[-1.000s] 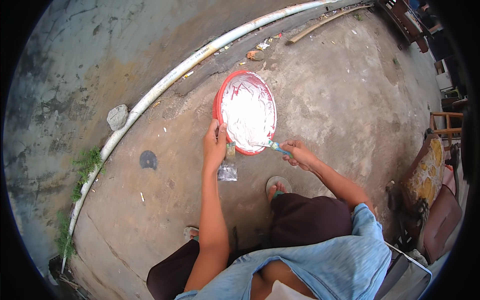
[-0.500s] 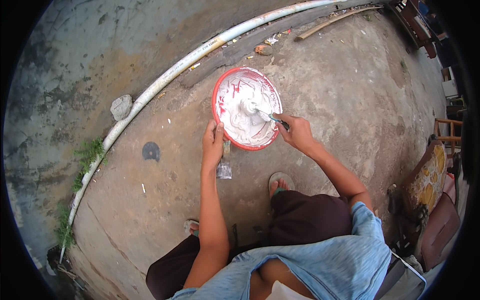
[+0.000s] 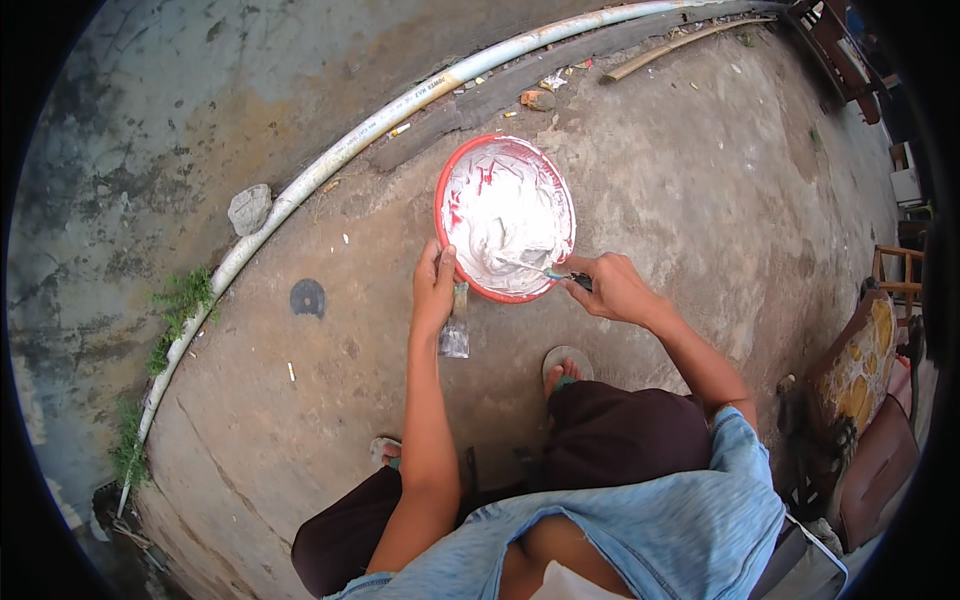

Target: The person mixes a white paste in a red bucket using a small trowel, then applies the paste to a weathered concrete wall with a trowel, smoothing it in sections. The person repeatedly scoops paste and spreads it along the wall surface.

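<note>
A red basin (image 3: 440, 207), coated inside with thick white paste (image 3: 500, 205), is in front of me. My left hand (image 3: 433, 288) is closed on its near left rim, thumb over the edge. Just beside that hand, a scraper (image 3: 455, 338) with a flat, stained metal blade points toward me; whether my fingers also hold it is hidden. At the near right rim, my right hand (image 3: 612, 289) grips the dark and blue-green handle of a small trowel (image 3: 553, 274). Its thin metal shank reaches over the rim, and paste covers most of the blade.
A long white pipe (image 3: 345, 148) curves along the concrete ground, with a stone (image 3: 250, 209) against it. Past the basin lie a brick piece (image 3: 538, 100) and a wooden strip (image 3: 680, 45). A dark disc (image 3: 308, 298) lies left; worn furniture (image 3: 865, 360) stands right.
My right hand has drawn the trowel toward me, from the paste's middle to the near side of the basin. The paste's surface has changed shape. My left hand keeps its hold on the rim.
</note>
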Motion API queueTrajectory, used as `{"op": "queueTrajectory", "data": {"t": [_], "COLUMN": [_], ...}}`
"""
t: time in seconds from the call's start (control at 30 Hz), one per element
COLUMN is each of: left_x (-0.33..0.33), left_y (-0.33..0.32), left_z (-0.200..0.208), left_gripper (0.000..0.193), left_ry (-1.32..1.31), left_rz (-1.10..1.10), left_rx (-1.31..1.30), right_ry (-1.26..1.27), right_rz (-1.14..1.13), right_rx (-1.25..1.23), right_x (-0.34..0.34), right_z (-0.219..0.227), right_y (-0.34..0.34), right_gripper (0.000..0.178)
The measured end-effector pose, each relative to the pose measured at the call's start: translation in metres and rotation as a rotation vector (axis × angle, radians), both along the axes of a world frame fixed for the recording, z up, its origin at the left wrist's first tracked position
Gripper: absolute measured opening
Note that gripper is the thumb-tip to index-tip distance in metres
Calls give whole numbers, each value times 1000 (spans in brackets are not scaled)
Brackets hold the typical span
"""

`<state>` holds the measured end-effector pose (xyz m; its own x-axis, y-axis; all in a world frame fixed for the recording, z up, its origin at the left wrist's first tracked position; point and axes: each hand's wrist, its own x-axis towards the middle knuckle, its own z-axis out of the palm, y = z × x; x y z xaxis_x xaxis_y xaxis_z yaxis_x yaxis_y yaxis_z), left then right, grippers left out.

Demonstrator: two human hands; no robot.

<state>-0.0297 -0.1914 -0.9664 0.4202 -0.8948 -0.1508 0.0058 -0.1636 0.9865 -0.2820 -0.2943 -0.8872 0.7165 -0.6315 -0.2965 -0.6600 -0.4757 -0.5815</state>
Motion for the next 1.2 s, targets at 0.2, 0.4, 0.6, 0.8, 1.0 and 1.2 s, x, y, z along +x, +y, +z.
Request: {"op": "queueTrajectory", "data": {"t": [0.2, 0.4, 0.6, 0.8, 1.0, 1.2], "left_x": [-8, 0, -1, -1, -10, 12], "left_y": [-4, -7, -10, -10, -26, -17], "left_z": [8, 7, 6, -1, -9, -12], "left_gripper": [23, 24, 25, 28, 23, 22], "left_ry": [42, 25, -45, -25, -15, -51], "left_rz": [-25, -9, -19, 30, -68, -32], "left_rx": [33, 23, 33, 4, -34, -41], "right_ry": [-67, 2, -26, -14, 12, 25], "right_rz": [1, -39, 11, 71, 21, 6], "right_rx": [-111, -225, -481, -248, -428, -471], "right_x": [-12, -4, -8, -10, -25, -16], "right_z": [-5, 9, -62, -3, -29, -73], "right_y": [-40, -68, -70, -45, -80, -90], "right_gripper": [26, 24, 23, 24, 25, 27]}}
